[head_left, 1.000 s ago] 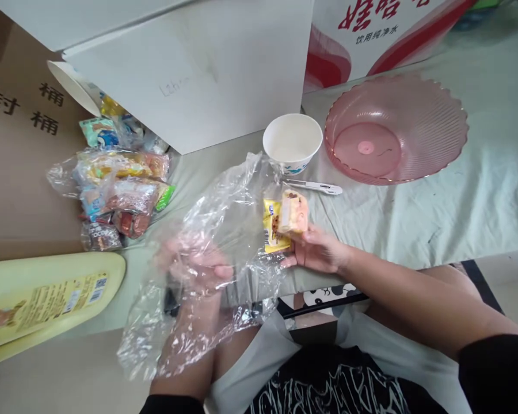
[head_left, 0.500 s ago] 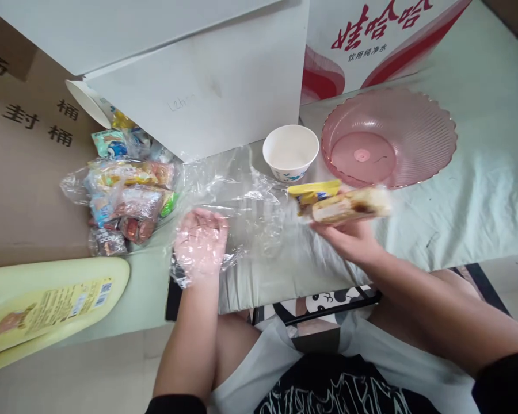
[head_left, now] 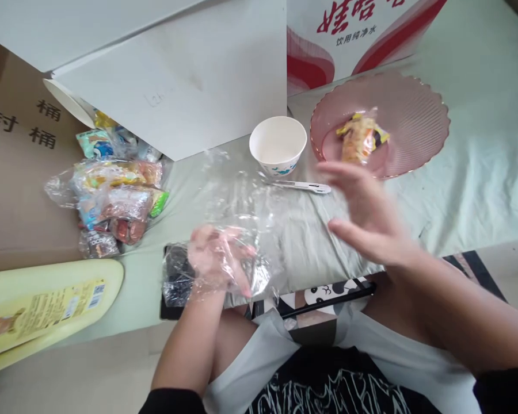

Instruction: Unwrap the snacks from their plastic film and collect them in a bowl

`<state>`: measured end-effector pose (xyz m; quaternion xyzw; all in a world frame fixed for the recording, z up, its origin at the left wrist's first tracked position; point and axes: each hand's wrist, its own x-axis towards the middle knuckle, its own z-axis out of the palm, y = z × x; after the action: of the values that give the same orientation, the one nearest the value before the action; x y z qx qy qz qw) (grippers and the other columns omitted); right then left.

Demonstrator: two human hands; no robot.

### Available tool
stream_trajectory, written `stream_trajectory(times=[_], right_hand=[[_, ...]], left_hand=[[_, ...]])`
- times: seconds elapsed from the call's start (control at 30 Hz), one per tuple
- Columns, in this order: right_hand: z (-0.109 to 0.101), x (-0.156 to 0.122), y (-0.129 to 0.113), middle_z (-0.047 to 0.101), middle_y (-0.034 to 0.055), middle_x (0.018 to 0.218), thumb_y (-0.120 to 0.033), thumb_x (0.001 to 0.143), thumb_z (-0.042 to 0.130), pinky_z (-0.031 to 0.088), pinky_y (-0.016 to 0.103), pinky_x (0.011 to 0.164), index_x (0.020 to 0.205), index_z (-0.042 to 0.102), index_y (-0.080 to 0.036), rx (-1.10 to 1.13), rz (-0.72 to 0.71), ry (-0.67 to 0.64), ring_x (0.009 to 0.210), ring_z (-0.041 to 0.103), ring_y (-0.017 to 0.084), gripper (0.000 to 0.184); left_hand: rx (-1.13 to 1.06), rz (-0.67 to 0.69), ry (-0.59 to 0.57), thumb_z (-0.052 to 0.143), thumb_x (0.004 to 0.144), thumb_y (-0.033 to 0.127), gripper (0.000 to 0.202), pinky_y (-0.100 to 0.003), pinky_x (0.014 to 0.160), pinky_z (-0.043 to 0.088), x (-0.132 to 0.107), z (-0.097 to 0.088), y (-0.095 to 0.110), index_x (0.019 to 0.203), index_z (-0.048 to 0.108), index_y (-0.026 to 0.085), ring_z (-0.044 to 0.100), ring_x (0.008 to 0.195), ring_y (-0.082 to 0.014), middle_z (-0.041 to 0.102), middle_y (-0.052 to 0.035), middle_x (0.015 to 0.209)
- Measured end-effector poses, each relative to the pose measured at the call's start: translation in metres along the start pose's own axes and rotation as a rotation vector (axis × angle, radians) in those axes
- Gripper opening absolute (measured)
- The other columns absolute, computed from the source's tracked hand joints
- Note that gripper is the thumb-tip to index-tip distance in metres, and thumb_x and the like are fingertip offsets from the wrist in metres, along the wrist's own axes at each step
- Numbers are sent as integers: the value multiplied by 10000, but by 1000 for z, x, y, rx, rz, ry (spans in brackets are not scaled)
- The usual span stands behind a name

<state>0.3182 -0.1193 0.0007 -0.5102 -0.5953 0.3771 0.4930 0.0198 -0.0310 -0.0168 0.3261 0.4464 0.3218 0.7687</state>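
While the left hand (head_left: 220, 259) sits behind the thin film of a clear plastic bag (head_left: 261, 279), its fingers look loosely spread and partly curled, though glare and blur mean I cannot tell whether they pinch the film. The right hand (head_left: 366, 213) hangs over the pale green cloth (head_left: 479, 195) just on the near side of the pink bowl (head_left: 418, 121); it is blurred and holds nothing, its thumb and fingers well apart. Inside the pink bowl, toward its left part, lies a wrapped pastry (head_left: 357, 144), with a yellow packet (head_left: 380, 137) showing at its edge; their exact overlap is hard to make out. To the left of the pink bowl, near its rim, a white paper bowl (head_left: 265, 156) stands upright, and a white utility knife (head_left: 306, 187) lies just in front of that. A dark flat object (head_left: 169, 311) rests at the cloth's near edge, partly under the film beside the left wrist. Farther left, a pile of packaged snacks (head_left: 116, 195) lies between a brown cardboard box (head_left: 21, 190) and a large white box (head_left: 176, 86), with a yellow container (head_left: 56, 305) nearer the person. Behind the pink bowl stands a red-and-white carton (head_left: 354, 52).
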Motion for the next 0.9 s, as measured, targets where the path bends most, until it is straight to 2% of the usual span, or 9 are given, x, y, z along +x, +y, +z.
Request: stream_trajectory(times=[0.1,0.2,0.33,0.47,0.57,0.63,0.7,0.77,0.9], right_hand=[[32,9,7,633,142,1321,-457,753,822,573,484,979,1472,368,-247,129,97,-82,1239,637,297,876],[48,16,15,685,-16,780,-362,881,660,612,371,727,1340,430,-217,294,292,-139,748,729,191,532],[45,19,23,562,-114,587,-310,901,606,537,264,538,1205,442,-250,347,351,134,484,605,119,351],[41,19,25,589,-98,678,-272,914,602,419,242,410,1167,412,-302,272,304,422,395,506,92,317],[42,15,18,650,-57,818,-299,951,579,338,271,351,1197,393,-340,224,224,510,350,408,80,311],[43,11,12,667,-47,852,-314,965,571,327,282,345,1198,405,-356,193,197,530,342,381,82,289],[42,7,7,669,-47,820,-328,978,558,342,287,353,1201,430,-363,163,191,542,347,398,95,260],[38,5,7,649,-47,734,-355,986,553,356,287,358,1211,469,-361,141,204,553,357,427,114,240],[30,6,14,504,-78,532,-383,961,592,323,278,331,1193,544,-352,166,233,597,331,411,132,239]], left_hand=[[80,-152,-176,482,727,905,638,-432,463,559,-3,8,-10,700,517,268,678,675,-292,498,-41,644],[44,-198,-206,471,760,873,608,-472,500,580,0,21,-3,743,548,271,708,771,-324,591,-70,731],[-66,2,-85,375,761,926,732,-504,695,629,10,30,18,1016,634,290,653,1189,-377,691,-123,1171],[-16,58,-154,516,541,1020,1035,-514,812,630,5,28,29,1213,636,241,577,1316,-438,625,-191,1383],[92,45,-165,868,562,685,817,-429,793,646,-4,26,26,1213,662,235,686,1175,-366,675,-163,1330],[204,-1,-113,894,664,452,519,-334,716,642,-6,26,22,1082,716,202,756,958,-264,761,-121,1105],[303,-61,-50,837,744,387,281,-251,585,596,-5,26,18,887,736,167,744,720,-184,759,-72,815],[324,-85,15,810,758,381,242,-188,424,476,0,22,20,765,717,158,637,494,-117,667,-15,590],[105,56,138,821,723,369,245,-140,317,278,6,9,32,824,714,173,369,310,-29,471,90,429]])
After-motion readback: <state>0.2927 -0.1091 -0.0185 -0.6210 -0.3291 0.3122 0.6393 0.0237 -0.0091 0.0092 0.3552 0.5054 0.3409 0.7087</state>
